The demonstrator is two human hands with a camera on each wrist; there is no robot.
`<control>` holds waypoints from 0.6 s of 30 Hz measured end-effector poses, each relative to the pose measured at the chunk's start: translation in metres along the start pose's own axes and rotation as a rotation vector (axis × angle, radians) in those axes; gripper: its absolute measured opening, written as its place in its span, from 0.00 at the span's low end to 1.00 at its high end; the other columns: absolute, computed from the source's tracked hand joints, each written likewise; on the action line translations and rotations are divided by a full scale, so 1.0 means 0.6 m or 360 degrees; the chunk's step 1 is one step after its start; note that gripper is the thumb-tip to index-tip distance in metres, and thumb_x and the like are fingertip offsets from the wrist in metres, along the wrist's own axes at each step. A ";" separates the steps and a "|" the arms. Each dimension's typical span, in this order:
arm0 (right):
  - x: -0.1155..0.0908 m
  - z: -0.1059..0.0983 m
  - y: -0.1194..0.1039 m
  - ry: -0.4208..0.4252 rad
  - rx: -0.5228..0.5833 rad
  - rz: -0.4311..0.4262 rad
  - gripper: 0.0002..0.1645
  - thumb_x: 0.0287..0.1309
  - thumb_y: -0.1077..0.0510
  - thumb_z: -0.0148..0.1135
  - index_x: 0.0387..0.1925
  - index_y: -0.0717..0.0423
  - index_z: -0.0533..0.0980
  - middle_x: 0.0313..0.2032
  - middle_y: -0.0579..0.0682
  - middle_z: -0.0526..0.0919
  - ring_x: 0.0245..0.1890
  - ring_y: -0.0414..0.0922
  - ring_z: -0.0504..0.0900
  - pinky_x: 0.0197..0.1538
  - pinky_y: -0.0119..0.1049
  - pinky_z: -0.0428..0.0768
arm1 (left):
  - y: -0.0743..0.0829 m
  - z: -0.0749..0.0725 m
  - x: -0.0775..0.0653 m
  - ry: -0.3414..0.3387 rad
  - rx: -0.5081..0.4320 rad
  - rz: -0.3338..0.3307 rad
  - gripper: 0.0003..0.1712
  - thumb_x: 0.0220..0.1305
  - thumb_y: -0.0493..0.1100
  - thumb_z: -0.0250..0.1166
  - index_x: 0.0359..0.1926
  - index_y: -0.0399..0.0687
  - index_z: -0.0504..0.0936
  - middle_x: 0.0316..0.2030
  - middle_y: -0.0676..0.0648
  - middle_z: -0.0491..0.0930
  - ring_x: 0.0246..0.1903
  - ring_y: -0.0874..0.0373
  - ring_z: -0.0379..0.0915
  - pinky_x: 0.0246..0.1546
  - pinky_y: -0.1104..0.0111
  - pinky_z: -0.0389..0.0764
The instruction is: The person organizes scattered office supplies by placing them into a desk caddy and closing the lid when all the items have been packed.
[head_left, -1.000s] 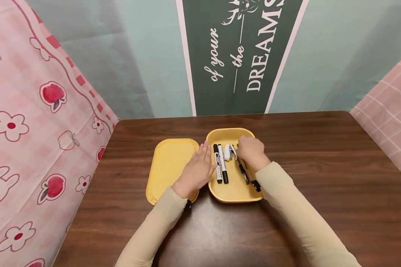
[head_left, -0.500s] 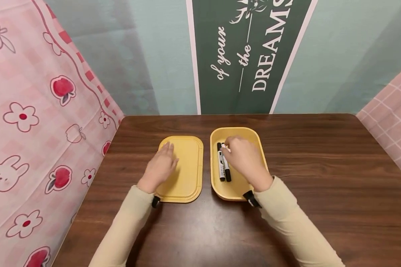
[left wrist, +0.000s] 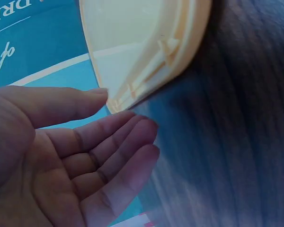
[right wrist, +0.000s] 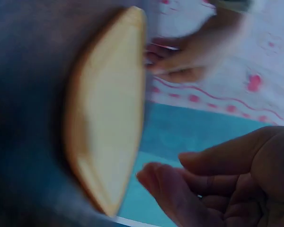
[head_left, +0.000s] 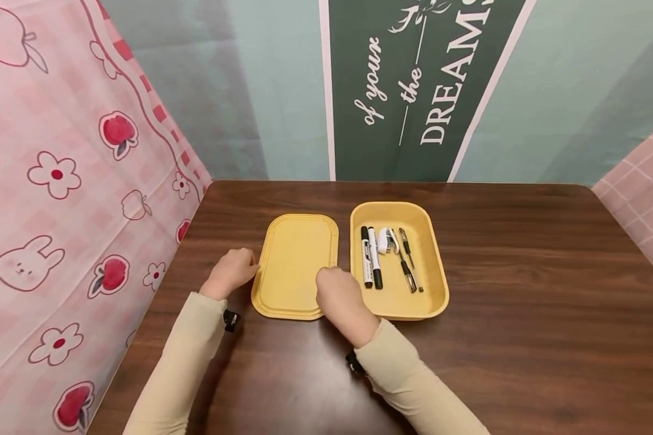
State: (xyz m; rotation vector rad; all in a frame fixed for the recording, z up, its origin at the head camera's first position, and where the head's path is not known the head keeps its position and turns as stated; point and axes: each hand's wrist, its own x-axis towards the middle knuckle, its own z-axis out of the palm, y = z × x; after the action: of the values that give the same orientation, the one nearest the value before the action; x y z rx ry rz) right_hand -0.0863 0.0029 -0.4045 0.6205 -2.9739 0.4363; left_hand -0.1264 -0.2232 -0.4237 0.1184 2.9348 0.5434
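Observation:
A flat yellow lid [head_left: 296, 260] lies on the table. My left hand [head_left: 230, 273] is at its left edge; in the left wrist view the thumb tip meets the lid's corner, with loosely bent fingers [left wrist: 128, 179] just below. Over the lid's lower right edge hovers my right hand [head_left: 344, 299]. Its thumb and bent fingers stand beside the lid in the right wrist view, with nothing between them. A yellow box [head_left: 439, 284] to the right holds two black-and-white markers [head_left: 367, 257], a small white object [head_left: 384, 241] and slim black pens [head_left: 407, 272].
The dark wooden table [head_left: 522, 272] extends far to the right of the box. A pink patterned cloth [head_left: 87, 241] hangs along the left side, and a blue-green backdrop [head_left: 283, 90] with a dark lettered panel stands behind.
My right hand has left the box's contents and moved left to the lid. My left hand went from the box's left rim, over the lid, to the lid's left edge.

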 end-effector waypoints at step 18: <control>0.027 0.071 -0.014 0.0077 -0.0414 0.0274 0.19 0.55 0.67 0.61 0.10 0.56 0.74 0.15 0.53 0.77 0.18 0.47 0.78 0.17 0.36 0.77 | 0.009 0.014 0.004 -0.0084 0.0036 -0.0083 0.20 0.53 0.28 0.51 0.11 0.48 0.59 0.11 0.52 0.53 0.13 0.61 0.48 0.14 0.72 0.55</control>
State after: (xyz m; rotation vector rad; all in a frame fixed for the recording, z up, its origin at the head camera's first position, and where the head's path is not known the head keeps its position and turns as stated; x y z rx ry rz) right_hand -0.0981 -0.0229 -0.4413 0.3254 -2.9769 0.0690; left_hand -0.1269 -0.2149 -0.4299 0.0577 2.8842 0.4920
